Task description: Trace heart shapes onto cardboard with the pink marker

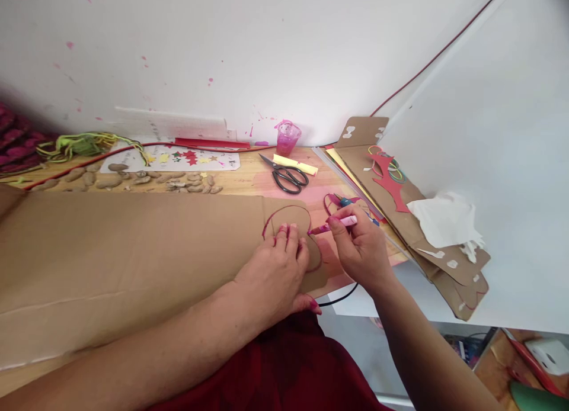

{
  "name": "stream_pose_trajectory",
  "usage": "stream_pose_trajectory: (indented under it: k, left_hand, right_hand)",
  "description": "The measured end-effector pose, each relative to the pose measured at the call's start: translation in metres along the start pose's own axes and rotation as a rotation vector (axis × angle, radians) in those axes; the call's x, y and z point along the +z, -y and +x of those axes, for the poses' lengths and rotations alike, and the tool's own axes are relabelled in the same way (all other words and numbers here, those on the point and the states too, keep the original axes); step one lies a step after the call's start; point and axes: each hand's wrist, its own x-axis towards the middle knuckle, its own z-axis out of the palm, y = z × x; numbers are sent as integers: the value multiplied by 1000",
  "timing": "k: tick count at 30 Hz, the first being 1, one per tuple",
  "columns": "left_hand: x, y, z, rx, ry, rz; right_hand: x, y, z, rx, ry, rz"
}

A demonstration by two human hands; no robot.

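Left hand, fingers together, presses the cardboard flat; right hand pinches a marker. The cardboard seems stiff and light, apt to slide: hold beside the line.

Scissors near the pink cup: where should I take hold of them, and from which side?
Probably best to take the scissors by the black loop handles, coming from the near side. They lie flat and shut, with the blades pointing away to the left and the handles towards the person, so the loops give the clearest grip. The right hand holds a pink marker.
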Motion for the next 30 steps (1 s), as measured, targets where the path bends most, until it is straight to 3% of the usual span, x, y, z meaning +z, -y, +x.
stream_pose_trajectory:
  k: [20, 30]
  left_hand:
    - [-2, 1, 1, -22, 39, -23]
    - [-7, 2, 1, -33, 71, -34]
  right_hand:
    - [13, -44, 23, 72, -80, 118]
    - [11, -34, 20, 47, -115, 62]
